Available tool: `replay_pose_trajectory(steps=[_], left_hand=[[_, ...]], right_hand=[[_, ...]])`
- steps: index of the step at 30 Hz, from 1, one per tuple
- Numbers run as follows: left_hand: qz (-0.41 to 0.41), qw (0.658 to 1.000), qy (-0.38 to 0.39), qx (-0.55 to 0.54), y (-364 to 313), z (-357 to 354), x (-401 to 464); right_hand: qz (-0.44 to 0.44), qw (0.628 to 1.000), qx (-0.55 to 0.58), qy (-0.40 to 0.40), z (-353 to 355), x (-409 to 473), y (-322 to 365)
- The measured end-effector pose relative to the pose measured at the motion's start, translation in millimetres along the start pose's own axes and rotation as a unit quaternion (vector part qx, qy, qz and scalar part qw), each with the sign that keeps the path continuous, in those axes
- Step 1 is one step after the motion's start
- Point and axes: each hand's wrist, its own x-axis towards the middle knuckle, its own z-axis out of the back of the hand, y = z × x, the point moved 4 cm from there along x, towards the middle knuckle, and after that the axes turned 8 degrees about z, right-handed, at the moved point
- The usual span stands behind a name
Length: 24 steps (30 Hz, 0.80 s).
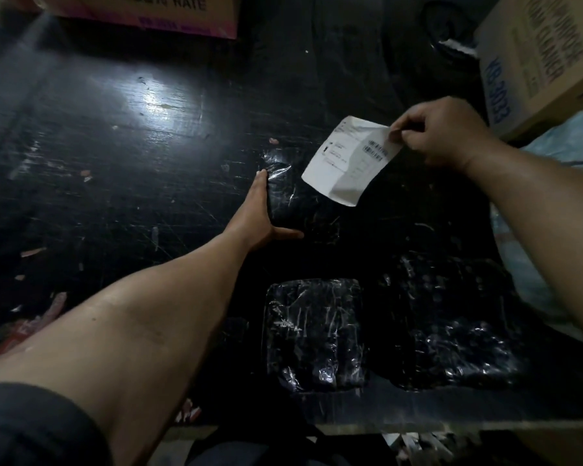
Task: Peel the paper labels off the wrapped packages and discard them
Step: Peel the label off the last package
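Note:
A white paper label (349,161) with printed barcodes hangs in the air, pinched at its upper right corner by my right hand (441,134). Its lower edge sits over a black plastic-wrapped package (300,200) on the dark table. My left hand (261,213) grips the left side and near corner of that package, fingers along its edge and thumb across the front. Two more black wrapped packages lie nearer to me, a smaller one (315,334) and a larger one (451,321) to its right. No label shows on either.
The scratched black table (132,156) carries small paper scraps. A cardboard box (142,13) stands at the back left and another (539,62) at the right, above a pale blue bag (552,230). The table's front edge (418,425) runs below the packages.

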Motion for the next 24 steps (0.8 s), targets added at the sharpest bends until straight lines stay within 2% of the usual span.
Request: replay_pose_trajectory(steps=[8,18,21,24], left_hand=[[0.017,1.0,0.003,0.025,-2.2,0.9,-2.1],[0.06,0.977,0.016,0.206,-38.2,8.7,-7.4],[0.022,0.964,0.002,0.264,-69.0,5.9,-11.7],[-0.037,0.965,-0.034,0.258,-118.9,-5.2,-18.2]], right_hand=[[-0.021,1.0,0.007,-0.002,16.5,-22.1,-18.9],[-0.023,0.999,-0.039,-0.013,53.8,-46.7,-38.9],[-0.02,0.998,-0.043,-0.035,79.4,-62.6,-49.0],[-0.029,0.995,-0.064,-0.066,113.5,-81.4,-69.7]])
